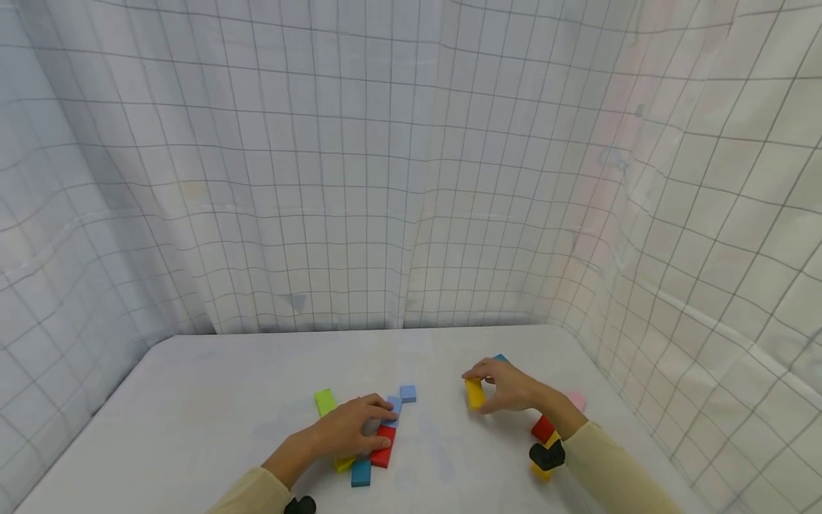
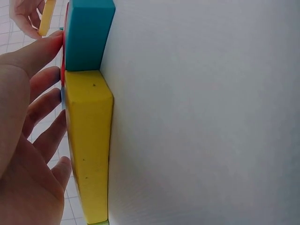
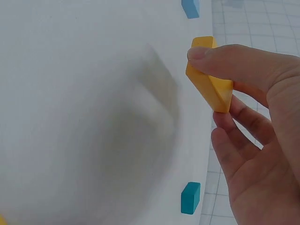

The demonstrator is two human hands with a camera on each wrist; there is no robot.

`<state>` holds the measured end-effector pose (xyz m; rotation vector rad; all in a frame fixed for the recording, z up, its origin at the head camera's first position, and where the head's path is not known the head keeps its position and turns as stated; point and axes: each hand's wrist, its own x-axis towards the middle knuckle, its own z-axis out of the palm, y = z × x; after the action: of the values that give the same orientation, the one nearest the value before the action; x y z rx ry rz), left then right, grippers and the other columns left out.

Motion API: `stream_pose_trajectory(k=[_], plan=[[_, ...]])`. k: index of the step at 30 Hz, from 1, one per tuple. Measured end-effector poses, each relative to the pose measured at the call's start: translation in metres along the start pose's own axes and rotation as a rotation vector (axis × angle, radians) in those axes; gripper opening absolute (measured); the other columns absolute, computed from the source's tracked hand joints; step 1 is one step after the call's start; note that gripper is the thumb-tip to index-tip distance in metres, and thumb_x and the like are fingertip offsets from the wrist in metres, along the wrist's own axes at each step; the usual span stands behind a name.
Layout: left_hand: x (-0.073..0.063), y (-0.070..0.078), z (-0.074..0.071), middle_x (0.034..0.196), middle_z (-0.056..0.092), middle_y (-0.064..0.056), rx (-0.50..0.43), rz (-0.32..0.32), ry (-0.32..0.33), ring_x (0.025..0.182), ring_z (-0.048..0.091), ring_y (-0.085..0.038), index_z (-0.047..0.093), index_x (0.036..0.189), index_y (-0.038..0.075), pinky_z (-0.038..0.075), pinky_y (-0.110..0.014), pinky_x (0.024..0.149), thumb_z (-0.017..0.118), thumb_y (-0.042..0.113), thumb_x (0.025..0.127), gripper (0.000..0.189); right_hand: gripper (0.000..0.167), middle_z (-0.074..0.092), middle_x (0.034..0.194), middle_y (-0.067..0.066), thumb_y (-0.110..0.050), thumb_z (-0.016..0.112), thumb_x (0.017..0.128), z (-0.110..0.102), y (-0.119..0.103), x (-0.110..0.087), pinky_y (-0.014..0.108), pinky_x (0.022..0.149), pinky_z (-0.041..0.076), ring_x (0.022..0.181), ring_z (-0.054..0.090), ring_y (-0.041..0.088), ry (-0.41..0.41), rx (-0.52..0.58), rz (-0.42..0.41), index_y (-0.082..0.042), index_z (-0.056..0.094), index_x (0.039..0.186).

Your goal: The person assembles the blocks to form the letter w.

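My right hand (image 1: 514, 387) pinches an orange-yellow block (image 1: 474, 394) between thumb and fingers, and its shadow falls on the table below in the right wrist view. At the left, my left hand (image 1: 347, 428) lies over a flat cluster of blocks. Its thumb touches a red block (image 1: 382, 451), while the fingers reach to a light blue block (image 1: 394, 408). A teal block (image 2: 89, 37) and a long yellow block (image 2: 91, 154) stand side by side along the near edge of this cluster. One lime green block (image 1: 325, 402) shows beyond the left hand, which partly hides the cluster.
A small blue block (image 1: 407, 393) sits just past the cluster. Behind the right hand is a teal block (image 3: 190, 198). Near the right forearm lie a red block (image 1: 543, 429), yellow blocks (image 1: 541, 472) and a pink piece (image 1: 577, 400). Checked curtains (image 1: 334, 178) surround the white table (image 1: 212, 400).
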<state>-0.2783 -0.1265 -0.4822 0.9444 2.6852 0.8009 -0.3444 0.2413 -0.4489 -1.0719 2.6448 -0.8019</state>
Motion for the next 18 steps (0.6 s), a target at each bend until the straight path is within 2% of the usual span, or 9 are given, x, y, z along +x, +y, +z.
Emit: stream_pose_trajectory(k=[7,14,18], plan=[[0.000,-0.002,0.000,0.135,0.058,0.004,0.020,0.002,0.004,0.127,0.054,-0.024,0.071,0.134,0.019,0.046,-0.051,0.107,0.074,0.041,0.096,0.044,0.056,0.062,0.129,0.000,-0.019,0.086,0.085,0.014,-0.009,0.013,0.044,0.106,0.048,0.117,0.058,0.020,-0.038,-0.006,-0.041,-0.003,0.066,0.135],[0.002,-0.002,0.001,0.135,0.059,0.003,0.029,-0.004,0.009,0.126,0.055,-0.024,0.071,0.134,0.020,0.047,-0.051,0.106,0.075,0.043,0.095,0.045,0.055,0.061,0.132,-0.002,-0.018,0.086,0.084,0.025,-0.019,0.024,0.037,0.107,0.047,0.118,0.057,0.015,-0.074,-0.003,0.006,-0.009,0.067,0.136],[0.001,-0.001,0.002,0.135,0.059,0.004,0.027,-0.017,0.006,0.126,0.054,-0.024,0.071,0.134,0.020,0.047,-0.052,0.106,0.075,0.043,0.095,0.045,0.056,0.061,0.133,-0.002,-0.018,0.086,0.085,0.030,-0.022,0.029,0.035,0.107,0.047,0.119,0.056,0.015,-0.089,-0.010,-0.005,-0.009,0.065,0.136]])
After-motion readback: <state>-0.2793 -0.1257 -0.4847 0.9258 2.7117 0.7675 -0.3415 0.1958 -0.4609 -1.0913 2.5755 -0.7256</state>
